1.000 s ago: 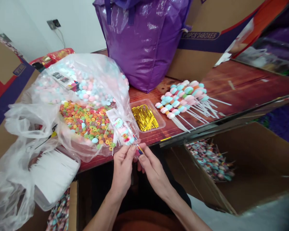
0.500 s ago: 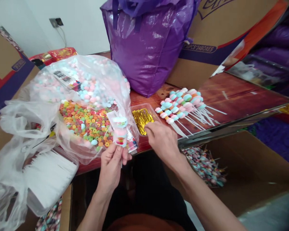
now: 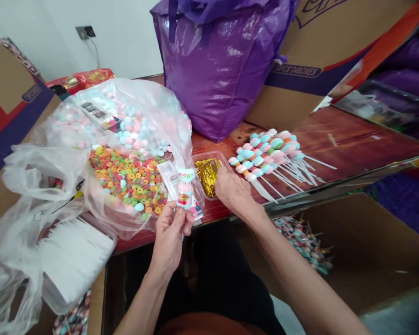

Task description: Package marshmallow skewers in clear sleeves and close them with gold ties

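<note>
Candy (image 3: 185, 190) sits pinched upright in the left hand (image 3: 172, 228); the right hand (image 3: 234, 190) bends over gold ties (image 3: 206, 171), fingers bunched, perhaps gripping one.

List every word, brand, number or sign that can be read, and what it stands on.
"PCS", "24BOXES": right cardboard box; line's start unclear.
Large lettering above: cut off, unreadable.
Left cardboard box, label: too blurred.
Printed packets: too small.
Wrapped candy stick: too blurred.
</note>
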Tool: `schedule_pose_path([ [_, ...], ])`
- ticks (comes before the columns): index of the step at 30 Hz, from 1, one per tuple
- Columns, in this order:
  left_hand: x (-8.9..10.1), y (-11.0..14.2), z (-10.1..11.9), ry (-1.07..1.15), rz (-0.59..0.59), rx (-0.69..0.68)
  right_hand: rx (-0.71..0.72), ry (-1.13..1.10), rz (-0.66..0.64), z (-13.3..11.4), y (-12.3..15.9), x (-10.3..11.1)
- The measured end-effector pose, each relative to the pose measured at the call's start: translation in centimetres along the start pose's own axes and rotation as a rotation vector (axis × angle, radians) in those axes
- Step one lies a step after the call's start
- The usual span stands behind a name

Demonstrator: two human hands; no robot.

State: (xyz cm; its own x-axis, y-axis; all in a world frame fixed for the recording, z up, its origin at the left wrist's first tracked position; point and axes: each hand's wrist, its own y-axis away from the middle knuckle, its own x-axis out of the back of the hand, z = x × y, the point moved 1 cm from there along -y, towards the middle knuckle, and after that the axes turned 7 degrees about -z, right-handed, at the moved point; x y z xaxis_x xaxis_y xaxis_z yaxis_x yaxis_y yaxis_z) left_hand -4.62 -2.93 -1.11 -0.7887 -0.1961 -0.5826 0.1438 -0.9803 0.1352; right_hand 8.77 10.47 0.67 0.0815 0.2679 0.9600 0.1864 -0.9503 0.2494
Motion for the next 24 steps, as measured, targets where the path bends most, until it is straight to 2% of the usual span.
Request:
schedule_pose_path([
  [3, -0.1, -0.4, -0.1, 0.021, 0.03, 0.031, 0.046, -0.162, 0.126, 1.0, 0.9, 0.4],
  [6, -0.2, -0.7, -0.2, 0.021, 0.062, 0.041, 0.213, -0.684, 0.322, 1.9, 3.1, 0.1],
  [8, -0.5, -0.7, -0.4, -0.01, 0.057, 0.037, 0.338, -1.037, 0.29, 1.9, 5.1, -0.8],
  [10, -0.9, -0.6, -0.7, -0.054, 0.04, 0.037, 0.434, -1.223, 0.172, 1.1, 7.1, -1.8],
  [12, -1.3, -0.3, -1.1, -0.108, 0.037, 0.03, 0.476, -1.272, 0.112, 0.0, 8.6, -2.8],
  [15, -1.7, 0.2, -1.8, -0.198, 0.037, -0.01, 0.433, -1.329, 0.11, -1.1, 9.7, -4.0],
  [21, -1.9, 1.1, -2.1, -0.318, -0.022, -0.101, 0.336, -1.349, 0.137, -0.7, 9.5, -4.7],
  [24, -1.9, 1.2, -2.3, -0.354, 0.006, -0.132, 0.332, -1.322, 0.194, -0.7, 9.6, -4.9],
])
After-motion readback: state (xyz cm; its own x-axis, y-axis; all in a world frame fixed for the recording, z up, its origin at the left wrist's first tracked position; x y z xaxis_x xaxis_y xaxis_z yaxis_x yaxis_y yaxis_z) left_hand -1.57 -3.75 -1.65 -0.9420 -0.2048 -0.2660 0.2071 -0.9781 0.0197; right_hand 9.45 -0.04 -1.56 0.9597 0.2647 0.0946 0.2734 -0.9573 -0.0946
